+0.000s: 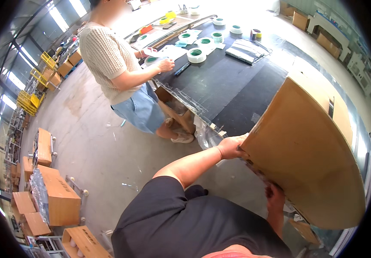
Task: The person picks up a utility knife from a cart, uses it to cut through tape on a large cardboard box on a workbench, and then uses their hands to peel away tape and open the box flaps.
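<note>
Looks like brown cardboard, matt and rather smooth, in the large sheet (305, 159). Appears smooth and black, with only a soft shine, on the counter (224, 92). Seems thin, clear and crumpled in the plastic film (202, 132) below its edge. Shines as glossy plastic on the flat package (247, 50). Is of rough, knitted cloth in the beige top (106, 60), of plain matt cloth in the dark shirt (194, 223). Resembles dull concrete on the floor (88, 137).

Packing-type workshop is indicated by grey concrete floor (93, 142), brown cardboard cartons (65, 210), yellow metal frames (29, 102) and a long, black-topped worktable (230, 92) laid with white, green-cored tape rolls (197, 59).
</note>
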The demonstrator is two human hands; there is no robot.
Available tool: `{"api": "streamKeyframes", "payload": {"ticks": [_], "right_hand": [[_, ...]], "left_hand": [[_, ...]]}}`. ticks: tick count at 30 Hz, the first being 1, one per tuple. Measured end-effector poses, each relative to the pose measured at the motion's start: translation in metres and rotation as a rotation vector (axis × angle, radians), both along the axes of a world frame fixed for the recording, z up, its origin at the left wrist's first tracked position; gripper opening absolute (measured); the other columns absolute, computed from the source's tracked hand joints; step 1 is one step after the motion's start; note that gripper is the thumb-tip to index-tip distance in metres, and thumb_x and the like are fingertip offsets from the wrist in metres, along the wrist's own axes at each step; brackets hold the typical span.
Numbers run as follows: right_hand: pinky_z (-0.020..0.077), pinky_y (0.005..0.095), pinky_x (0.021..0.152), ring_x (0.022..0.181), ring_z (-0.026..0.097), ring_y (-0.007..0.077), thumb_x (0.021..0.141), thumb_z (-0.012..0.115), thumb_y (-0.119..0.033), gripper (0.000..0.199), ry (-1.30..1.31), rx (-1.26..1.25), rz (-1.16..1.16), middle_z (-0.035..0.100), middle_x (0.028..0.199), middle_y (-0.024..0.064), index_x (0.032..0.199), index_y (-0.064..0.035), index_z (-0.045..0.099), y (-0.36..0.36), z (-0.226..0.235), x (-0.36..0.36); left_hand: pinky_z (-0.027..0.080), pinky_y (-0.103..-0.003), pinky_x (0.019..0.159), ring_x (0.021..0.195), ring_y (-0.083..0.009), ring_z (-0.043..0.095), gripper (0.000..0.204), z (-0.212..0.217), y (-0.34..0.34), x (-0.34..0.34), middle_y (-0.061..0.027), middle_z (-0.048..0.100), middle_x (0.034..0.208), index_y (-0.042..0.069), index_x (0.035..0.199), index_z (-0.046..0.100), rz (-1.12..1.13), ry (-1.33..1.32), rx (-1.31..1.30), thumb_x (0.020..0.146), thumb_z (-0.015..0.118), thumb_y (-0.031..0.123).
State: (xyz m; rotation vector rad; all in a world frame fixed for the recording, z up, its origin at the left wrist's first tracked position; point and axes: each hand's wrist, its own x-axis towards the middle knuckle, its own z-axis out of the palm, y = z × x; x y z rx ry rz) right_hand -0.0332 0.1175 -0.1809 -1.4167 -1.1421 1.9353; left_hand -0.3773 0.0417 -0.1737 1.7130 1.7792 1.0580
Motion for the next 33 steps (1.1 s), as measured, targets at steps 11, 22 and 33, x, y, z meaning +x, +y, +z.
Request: {"api": "streamKeyframes", "payload": {"ticks": [11,22,33], "right_hand": [[0.0486,0.0299,0.071,0.074,0.061,0.0156,0.091,0.065,-0.016,0.020,-0.100,0.075,0.148,0.069,0.085,0.0077,0.101,0.0019,0.068,-0.067,0.010,-0.129],[0.0508,0.0263,0.062,0.067,0.066,0.0134,0.080,0.071,-0.017,0.020,-0.140,-0.122,-0.280,0.070,0.078,0.0050,0.097,-0.0051,0.069,-0.031,0.014,-0.180],[0.0539,0.0257,0.070,0.074,0.066,0.0118,0.094,0.066,-0.019,0.015,-0.074,-0.070,-0.204,0.072,0.089,0.0052,0.102,-0.0066,0.069,-0.080,-0.033,-0.168]], "left_hand": [[0.042,-0.045,0.106,0.122,-0.0383,0.056,0.086,0.006,-0.019,-0.059,-0.0186,0.041,0.155,-0.001,0.149,0.036,-0.370,0.305,-0.166,0.085,0.073,0.042],[0.050,-0.044,0.098,0.117,-0.0354,0.062,0.052,-0.022,-0.089,-0.178,-0.0169,0.064,0.130,0.007,0.135,0.058,-0.454,0.173,-0.305,0.092,0.067,0.034],[0.056,-0.042,0.081,0.094,-0.0330,0.069,0.026,0.206,-0.169,-0.220,-0.0091,0.069,0.103,0.007,0.098,0.071,-0.245,0.031,0.646,0.074,0.072,-0.002]]}}
